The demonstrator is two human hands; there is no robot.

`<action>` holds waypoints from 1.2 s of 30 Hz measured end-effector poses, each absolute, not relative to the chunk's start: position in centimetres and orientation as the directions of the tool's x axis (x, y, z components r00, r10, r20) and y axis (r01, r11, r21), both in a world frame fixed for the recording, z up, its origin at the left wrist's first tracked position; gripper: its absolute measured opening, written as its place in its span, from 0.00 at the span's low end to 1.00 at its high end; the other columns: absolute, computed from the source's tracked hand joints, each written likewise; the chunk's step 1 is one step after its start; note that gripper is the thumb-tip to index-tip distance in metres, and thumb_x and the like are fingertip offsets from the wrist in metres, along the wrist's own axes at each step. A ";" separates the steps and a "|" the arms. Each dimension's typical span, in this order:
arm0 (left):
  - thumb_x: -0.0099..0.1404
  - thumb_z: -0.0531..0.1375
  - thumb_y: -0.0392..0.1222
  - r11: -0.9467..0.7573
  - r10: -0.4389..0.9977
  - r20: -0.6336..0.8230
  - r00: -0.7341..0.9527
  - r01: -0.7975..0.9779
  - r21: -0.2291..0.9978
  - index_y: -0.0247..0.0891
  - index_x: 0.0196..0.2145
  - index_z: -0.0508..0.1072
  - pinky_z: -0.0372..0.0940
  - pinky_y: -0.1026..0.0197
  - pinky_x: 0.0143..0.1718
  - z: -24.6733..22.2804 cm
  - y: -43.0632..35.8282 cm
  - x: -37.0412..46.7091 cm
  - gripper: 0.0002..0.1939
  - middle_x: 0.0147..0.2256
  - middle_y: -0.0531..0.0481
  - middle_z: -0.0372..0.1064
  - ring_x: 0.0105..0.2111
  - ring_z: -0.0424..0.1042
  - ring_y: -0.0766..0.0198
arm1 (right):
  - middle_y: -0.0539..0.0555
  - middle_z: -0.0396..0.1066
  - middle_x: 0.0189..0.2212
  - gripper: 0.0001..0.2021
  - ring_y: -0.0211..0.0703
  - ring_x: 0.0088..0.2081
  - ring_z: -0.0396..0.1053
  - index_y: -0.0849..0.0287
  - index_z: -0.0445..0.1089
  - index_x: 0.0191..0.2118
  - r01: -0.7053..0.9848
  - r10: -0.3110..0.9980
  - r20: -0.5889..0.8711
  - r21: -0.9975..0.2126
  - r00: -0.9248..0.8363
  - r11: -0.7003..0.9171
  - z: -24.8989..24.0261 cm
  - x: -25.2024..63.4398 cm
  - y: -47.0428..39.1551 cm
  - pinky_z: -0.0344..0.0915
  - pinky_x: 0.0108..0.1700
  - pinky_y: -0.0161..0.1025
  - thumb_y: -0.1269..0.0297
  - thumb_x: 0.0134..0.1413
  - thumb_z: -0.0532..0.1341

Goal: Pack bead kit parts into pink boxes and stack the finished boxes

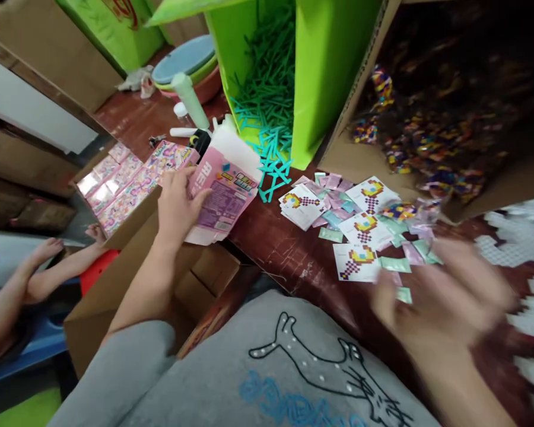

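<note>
My left hand (178, 201) is closed on the near side of a pink printed carton (222, 190), which is tilted, with white flaps standing out at its upper end. My right hand (449, 296) is smeared by motion above the table on the right, so its fingers cannot be made out. Beside it lie white cards (358, 262) printed with a pixel-style wand picture. Small pink and green sachets (395, 264) are scattered among them. Close by is a clear packet of colourful beads (399, 210).
Teal sticks (271, 112) spill from a green box (320, 77). A large carton (351, 118) of bead packets stands at right, near white pegboard pieces (516, 237). At left, pink boxes (120, 184) sit above an open carton (115, 284); another person's arms (48, 267) show there.
</note>
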State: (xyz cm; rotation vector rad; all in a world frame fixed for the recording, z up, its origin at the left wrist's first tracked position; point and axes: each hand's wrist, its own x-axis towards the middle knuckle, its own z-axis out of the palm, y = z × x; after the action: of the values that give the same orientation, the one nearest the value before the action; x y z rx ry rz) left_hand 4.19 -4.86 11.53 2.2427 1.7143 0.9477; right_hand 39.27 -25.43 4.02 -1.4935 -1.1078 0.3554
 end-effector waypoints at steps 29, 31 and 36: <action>0.75 0.71 0.58 -0.186 0.614 0.126 0.779 -0.012 0.982 0.47 0.59 0.77 0.81 0.54 0.47 0.1 -10.9 18.9 0.22 0.51 0.45 0.81 0.47 0.83 0.56 | 0.51 0.80 0.48 0.17 0.42 0.45 0.80 0.46 0.76 0.60 0.152 0.975 0.136 -0.982 0.173 0.110 0.5 45.4 -26.0 0.81 0.47 0.41 0.56 0.69 0.73; 0.79 0.65 0.61 -0.241 0.692 0.127 0.710 0.061 0.969 0.44 0.51 0.79 0.79 0.52 0.52 0.7 -10.7 19.4 0.18 0.50 0.43 0.81 0.50 0.82 0.55 | 0.52 0.81 0.48 0.10 0.46 0.50 0.80 0.48 0.80 0.51 0.255 0.948 0.209 -0.956 0.239 0.147 0.9 45.8 -25.9 0.80 0.54 0.46 0.55 0.69 0.73; 0.72 0.73 0.62 -0.184 0.794 0.123 0.596 0.043 0.982 0.48 0.60 0.74 0.80 0.53 0.47 1.9 -10.3 20.8 0.28 0.46 0.48 0.83 0.44 0.84 0.57 | 0.51 0.84 0.52 0.19 0.45 0.53 0.82 0.43 0.78 0.62 0.261 0.875 0.345 -0.928 0.340 0.265 1.3 46.0 -24.9 0.80 0.57 0.47 0.63 0.69 0.73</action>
State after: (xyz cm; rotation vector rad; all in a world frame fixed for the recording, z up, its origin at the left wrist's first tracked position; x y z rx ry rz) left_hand 20.81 -10.33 1.90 1.6321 0.7097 0.7848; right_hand 45.96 -24.88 1.31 -1.2742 -1.1928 0.5866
